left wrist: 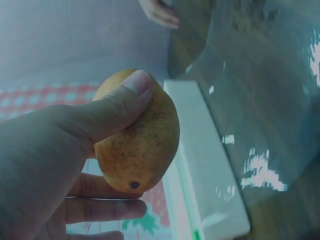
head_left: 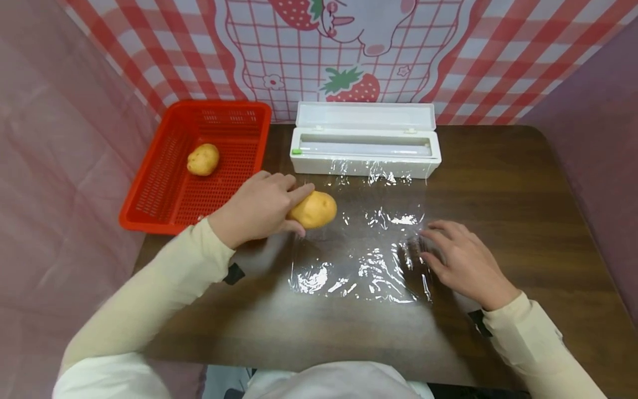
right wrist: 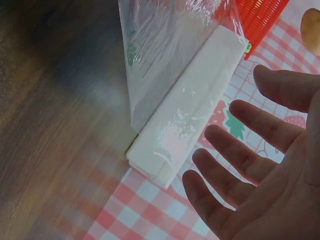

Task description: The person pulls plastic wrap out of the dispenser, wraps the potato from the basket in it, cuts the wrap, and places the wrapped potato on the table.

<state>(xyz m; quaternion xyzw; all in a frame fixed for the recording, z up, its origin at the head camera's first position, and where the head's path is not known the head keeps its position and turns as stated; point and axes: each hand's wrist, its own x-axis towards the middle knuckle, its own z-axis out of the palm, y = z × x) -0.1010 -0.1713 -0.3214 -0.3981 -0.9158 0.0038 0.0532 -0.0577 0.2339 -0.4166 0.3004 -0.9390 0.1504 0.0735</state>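
Observation:
A yellow-brown potato (head_left: 315, 210) is gripped between the thumb and fingers of my left hand (head_left: 261, 208), above the left edge of a clear plastic wrap sheet (head_left: 359, 244). The left wrist view shows the thumb across the potato (left wrist: 145, 145). The sheet lies on the table and runs back to a white wrap dispenser (head_left: 366, 166) with its lid raised. Beside the sheet's right edge is my right hand (head_left: 463, 263), fingers spread and loosely bent, holding nothing. In the right wrist view its fingers (right wrist: 250, 165) are apart.
A red plastic basket (head_left: 127, 216) at the back left has another potato (head_left: 203, 159) in it. Behind the brown wooden table (head_left: 498, 183) hangs a red-and-white checked cloth (head_left: 503, 61) with strawberry prints. Pink curtains flank both sides.

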